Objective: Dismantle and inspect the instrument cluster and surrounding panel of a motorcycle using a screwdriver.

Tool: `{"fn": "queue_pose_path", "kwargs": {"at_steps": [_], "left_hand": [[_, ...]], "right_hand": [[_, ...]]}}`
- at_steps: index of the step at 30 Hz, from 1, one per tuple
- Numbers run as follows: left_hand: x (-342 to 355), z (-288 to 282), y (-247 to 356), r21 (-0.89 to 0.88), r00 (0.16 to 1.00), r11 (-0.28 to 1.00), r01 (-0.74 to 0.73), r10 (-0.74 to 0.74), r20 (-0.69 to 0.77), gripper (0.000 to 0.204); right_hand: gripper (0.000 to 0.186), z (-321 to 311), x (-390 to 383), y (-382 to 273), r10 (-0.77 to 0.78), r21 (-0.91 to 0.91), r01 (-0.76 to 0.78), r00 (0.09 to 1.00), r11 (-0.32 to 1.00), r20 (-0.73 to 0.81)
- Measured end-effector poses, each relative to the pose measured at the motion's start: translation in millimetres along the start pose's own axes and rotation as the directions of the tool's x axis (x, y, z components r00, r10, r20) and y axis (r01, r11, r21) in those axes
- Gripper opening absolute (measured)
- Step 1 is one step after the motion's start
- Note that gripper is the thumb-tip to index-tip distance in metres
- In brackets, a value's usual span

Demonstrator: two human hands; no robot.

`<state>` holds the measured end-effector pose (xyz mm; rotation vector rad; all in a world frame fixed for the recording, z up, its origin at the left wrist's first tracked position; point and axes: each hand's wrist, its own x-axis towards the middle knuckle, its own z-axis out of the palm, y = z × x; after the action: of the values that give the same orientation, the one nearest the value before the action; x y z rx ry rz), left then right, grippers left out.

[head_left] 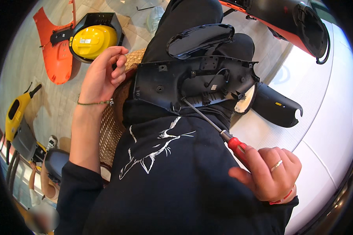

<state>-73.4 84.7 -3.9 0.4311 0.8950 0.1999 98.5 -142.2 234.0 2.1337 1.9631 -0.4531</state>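
Observation:
My right hand (pixel 273 171) is wrapped round the red handle of a screwdriver (pixel 211 123). Its metal shaft slants up and left, and the tip meets the lower edge of a black plastic shell panel (pixel 149 84) lying across my lap. Screw posts, a recess and a thin black cable show on the panel's upturned inner side. My left hand (pixel 105 72) hovers left of the panel, touching nothing visible, its fingers loosely curled and slightly apart. Beyond the panel, a glossy black oval cover (pixel 200 39) rests by my legs.
On the floor at upper left lie an orange panel (pixel 59 64) and a yellow part in a black housing (pixel 94 41). Orange-and-black bodywork (pixel 298 27) is at upper right. A black curved piece (pixel 276 105) sits on a white surface (pixel 313 152). Another person's arm (pixel 32 178) shows at lower left.

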Motion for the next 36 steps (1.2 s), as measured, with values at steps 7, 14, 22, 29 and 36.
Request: {"fn": "queue_pose_path", "kwargs": {"at_steps": [7,14,22,29,36], "left_hand": [[-3,-1,-5,0.041,0.999,0.999,-0.022,0.023,-0.025,0.021],[-1,-2,-6,0.036,0.999,0.999,-0.024,0.024,-0.021,0.021],[-2,0,-4,0.028,1.0,0.999,-0.018,0.019,-0.022,0.02],[-3,-4,-5,0.035,1.0,0.999,-0.017,0.018,-0.023,0.021],[-2,2,-5,0.053,1.0,0.998,-0.015,0.015,-0.015,0.02]], "right_hand": [[0.025,14,-1,19,-0.253,0.283,0.292,0.953,0.914,-0.166],[0.023,8,-2,13,-0.062,0.064,0.066,0.996,0.996,-0.063],[0.018,8,0,13,-0.193,0.031,0.202,0.964,0.979,-0.183],[0.022,18,8,21,-0.127,0.183,0.175,0.96,0.967,-0.25],[0.022,9,-1,19,-0.196,0.172,0.239,0.952,0.956,-0.235]]}}
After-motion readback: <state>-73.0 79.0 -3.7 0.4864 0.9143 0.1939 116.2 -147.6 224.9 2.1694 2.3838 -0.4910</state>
